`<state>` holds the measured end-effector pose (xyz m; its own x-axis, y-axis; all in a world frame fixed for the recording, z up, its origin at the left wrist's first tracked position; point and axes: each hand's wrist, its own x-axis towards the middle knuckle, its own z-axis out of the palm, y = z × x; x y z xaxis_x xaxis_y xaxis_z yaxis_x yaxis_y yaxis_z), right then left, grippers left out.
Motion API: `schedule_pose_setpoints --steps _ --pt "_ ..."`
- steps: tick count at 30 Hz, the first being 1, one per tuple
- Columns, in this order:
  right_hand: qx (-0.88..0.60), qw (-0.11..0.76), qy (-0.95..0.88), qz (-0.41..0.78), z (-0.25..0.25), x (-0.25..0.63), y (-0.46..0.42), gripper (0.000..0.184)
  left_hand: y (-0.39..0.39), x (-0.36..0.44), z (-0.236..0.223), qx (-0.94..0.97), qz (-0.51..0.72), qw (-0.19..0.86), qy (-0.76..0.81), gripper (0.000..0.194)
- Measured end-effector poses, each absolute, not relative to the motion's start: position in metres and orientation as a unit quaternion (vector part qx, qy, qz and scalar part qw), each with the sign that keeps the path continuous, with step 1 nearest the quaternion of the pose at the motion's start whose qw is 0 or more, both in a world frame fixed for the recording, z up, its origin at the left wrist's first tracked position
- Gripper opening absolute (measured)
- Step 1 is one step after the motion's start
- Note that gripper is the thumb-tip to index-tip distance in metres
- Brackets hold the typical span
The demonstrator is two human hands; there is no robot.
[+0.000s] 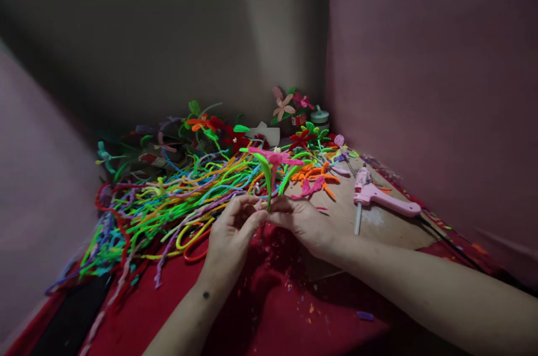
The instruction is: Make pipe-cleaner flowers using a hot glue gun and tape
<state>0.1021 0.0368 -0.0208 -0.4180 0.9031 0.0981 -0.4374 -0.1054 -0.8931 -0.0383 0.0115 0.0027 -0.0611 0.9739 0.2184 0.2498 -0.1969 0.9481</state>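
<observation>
Both hands meet at the middle of the view around the stem of a pipe cleaner flower. It stands upright, with pink petals on top and long green leaves at its sides. My left hand pinches the green stem between thumb and fingers. From the other side, my right hand is closed on the same stem, its fingertips against those of the left. A small pale pink bit shows by the left fingertips; I cannot make out what it is.
Loose pipe cleaners in many colours spread across the left. A pink glue gun lies on a cardboard sheet at right, its cord trailing rightward. Finished flowers and a lidded jar stand at the back. Scraps dot the red cloth.
</observation>
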Motion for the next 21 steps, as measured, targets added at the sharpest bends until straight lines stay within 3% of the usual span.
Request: schedule_pose_setpoints --steps 10,18,21 --pt "-0.272 0.448 -0.525 0.670 -0.013 0.104 0.030 0.011 0.020 -0.033 0.036 0.610 0.387 0.401 0.562 0.012" --pt "-0.229 0.425 -0.583 0.654 -0.018 0.107 0.037 0.021 0.022 -0.044 0.045 0.703 0.318 0.370 0.518 0.018" --pt "-0.233 0.384 -0.603 0.659 -0.021 0.106 0.035 0.022 0.024 -0.054 0.044 0.724 0.271 0.422 0.474 0.017"
